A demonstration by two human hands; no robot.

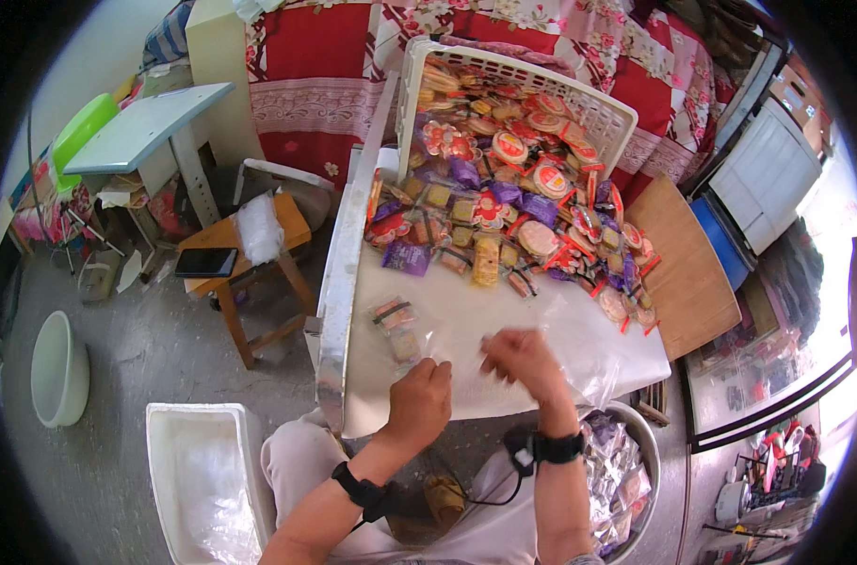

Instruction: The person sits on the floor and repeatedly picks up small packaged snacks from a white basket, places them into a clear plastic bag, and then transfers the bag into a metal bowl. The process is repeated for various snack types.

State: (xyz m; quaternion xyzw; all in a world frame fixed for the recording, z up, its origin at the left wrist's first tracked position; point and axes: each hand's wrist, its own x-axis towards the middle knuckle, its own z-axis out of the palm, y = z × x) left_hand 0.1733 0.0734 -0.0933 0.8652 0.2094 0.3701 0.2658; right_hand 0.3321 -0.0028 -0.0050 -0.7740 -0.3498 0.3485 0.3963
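On the pale work surface [442, 381], small wrapped snacks [393, 314] in clear film lie just beyond my left hand [423, 402]. That hand is closed at the end of this clear wrapping and seems to pinch it. My right hand [517, 360] is raised to the right, fingers curled and slightly blurred; whether it holds anything cannot be told. Clear plastic bags [601, 371] lie at the right front corner. Farther back, a heap of individually wrapped snacks [503, 212] in red, purple and clear packets spills from a tipped white plastic basket [616, 116].
A white foam box [156, 480] stands at lower left, and a metal basin [651, 480] of wrapped packets at lower right. A wooden stool [291, 219] carries a phone [206, 262] and a bundle of clear bags [259, 229]. A wooden board [690, 275] adjoins the surface's right side.
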